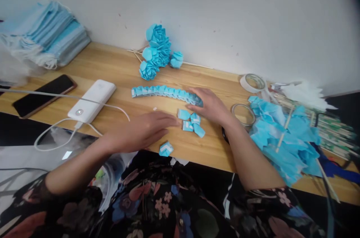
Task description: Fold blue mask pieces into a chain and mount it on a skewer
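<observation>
A curved row of small folded blue pieces [163, 91], overlapping one another, lies across the middle of the wooden table. My right hand [209, 106] curls around the row's right end, thumb on the near side and fingers on the far side. Just below it sits a small cluster of loose folded blue pieces [188, 125], some with white patches. My left hand [144, 128] is stretched out flat, palm down, its fingertips at the left side of that cluster. One more folded blue piece [166, 149] rests by the table's front edge.
Blue paper flowers [157, 52] on sticks lie by the wall. At left are stacked face masks [56, 32], a phone [45, 95] and a white power bank [91, 101] with a cable. At right are tape rolls [252, 82] and crumpled blue sheets [284, 136].
</observation>
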### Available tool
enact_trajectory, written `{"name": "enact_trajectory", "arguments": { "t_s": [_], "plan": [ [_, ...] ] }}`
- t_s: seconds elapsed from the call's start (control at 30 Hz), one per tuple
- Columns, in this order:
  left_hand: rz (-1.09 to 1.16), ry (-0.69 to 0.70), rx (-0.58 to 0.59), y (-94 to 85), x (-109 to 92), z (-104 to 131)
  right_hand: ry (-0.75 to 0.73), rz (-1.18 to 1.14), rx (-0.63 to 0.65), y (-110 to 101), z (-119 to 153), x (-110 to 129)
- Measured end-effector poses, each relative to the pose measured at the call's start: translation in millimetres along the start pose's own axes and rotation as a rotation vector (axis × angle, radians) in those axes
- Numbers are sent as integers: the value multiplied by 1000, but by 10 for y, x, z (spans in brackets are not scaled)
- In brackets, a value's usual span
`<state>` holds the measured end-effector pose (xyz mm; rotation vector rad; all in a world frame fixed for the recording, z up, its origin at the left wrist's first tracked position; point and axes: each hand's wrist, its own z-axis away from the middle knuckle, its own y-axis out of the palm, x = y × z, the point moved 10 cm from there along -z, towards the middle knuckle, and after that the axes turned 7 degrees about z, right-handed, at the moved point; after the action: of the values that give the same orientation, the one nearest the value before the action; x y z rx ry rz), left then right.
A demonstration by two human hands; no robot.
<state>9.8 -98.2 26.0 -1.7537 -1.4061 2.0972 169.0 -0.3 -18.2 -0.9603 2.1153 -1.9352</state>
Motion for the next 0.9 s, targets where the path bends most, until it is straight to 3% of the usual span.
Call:
{"name": "enact_trajectory", "arguments": {
  "t_s": [0.13, 0.3, 0.6, 0.67, 0.77, 0.83, 0.9],
  "plan": [
    [-16, -77, -104, -85, 289, 285, 27, 43, 17, 66, -37, -31],
    [-109, -184, -302, -308, 715, 337, 35, 48, 43, 82, -174, -37],
    [-285, -299, -423, -663, 968, 431, -71, -18, 60, 159, -573, 189],
    [-291, -272, -465, -704, 845, 467, -103, -14, 20, 97, -593, 276],
    [-195, -157, -493, -691, 359, 443, -120, 0, -30, -34, -551, 370],
    [-63, -47, -345, -498, -97, 312, -117, 12, -41, -106, -493, 413],
    [-13, 87, -74, -119, -595, 175, -104, 14, -46, -157, -425, 445]
  ]
}}
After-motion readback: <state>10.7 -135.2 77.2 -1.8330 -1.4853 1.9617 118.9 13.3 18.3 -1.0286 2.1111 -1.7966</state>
